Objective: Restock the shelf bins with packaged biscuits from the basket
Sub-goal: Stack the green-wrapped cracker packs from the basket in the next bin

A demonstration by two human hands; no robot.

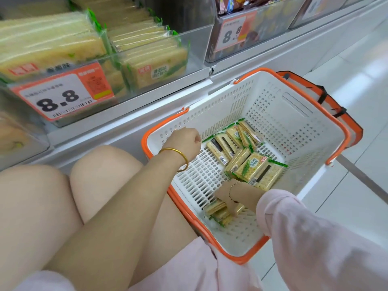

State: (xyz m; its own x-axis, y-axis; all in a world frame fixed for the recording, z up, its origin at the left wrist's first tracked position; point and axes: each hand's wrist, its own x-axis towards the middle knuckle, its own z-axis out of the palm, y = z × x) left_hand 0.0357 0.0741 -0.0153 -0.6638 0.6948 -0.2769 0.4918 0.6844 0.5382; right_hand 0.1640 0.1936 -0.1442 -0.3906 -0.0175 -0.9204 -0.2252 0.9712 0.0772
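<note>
The white basket (273,101) sits on the floor below the shelf bin (197,49), which already holds rows of packs behind an 8.8 price tag (60,97); biscuit packs (255,171) lie along the basket's far wall and middle, with a few at its near edge; the left hand (184,141) hangs beside the far row with its fingers hidden, so its grasp cannot be told; the right hand (228,196) reaches down onto the near packs, and whether it grips one is unclear.
</note>
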